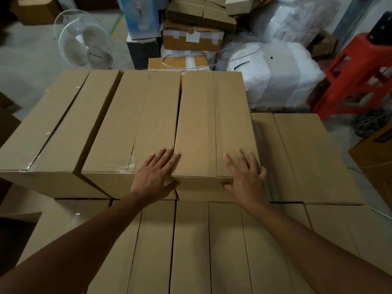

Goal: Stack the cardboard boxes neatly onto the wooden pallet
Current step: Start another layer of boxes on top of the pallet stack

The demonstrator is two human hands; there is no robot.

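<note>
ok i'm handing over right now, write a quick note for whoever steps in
Hands: the left hand is open, fingers flat on the seam between the middle box and the right box, thumb on the right box's front. The right hand is open, flat on that box's near right corner.
Done: three boxes sit side by side on top, counting the left box.
Left: square up the right box, then cover the bare lower layer on the right. The pallet is not in view.
</note>
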